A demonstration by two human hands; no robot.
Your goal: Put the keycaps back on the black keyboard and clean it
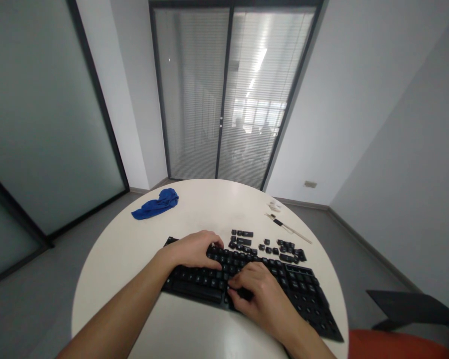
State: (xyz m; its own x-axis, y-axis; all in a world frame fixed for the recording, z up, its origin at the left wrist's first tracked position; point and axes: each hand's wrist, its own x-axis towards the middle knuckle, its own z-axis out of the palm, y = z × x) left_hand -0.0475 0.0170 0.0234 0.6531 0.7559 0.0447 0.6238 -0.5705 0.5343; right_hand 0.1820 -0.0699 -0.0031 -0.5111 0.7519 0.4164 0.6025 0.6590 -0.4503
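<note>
A black keyboard (196, 290) lies across the front of the round table; keycaps cover much of it, while parts of its right side show bare key sockets. My left hand (196, 249) rests over its upper left, thumb on the keys and fingers reaching toward the back edge, spread apart. Near the keyboard's lower middle, my right hand (260, 291) is closed in a pinch at the key bed. A small dark keycap seems to be between thumb and forefinger, mostly hidden by them. Several loose black keycaps (244, 242) lie behind the keyboard, with another cluster (290, 249) farther right.
A crumpled blue cloth (157, 203) lies at the table's back left. Toward the right edge are a thin brush-like tool (294, 232) and a small white item (274, 206). An orange chair (396, 345) stands at the lower right, beside the white table (217, 204).
</note>
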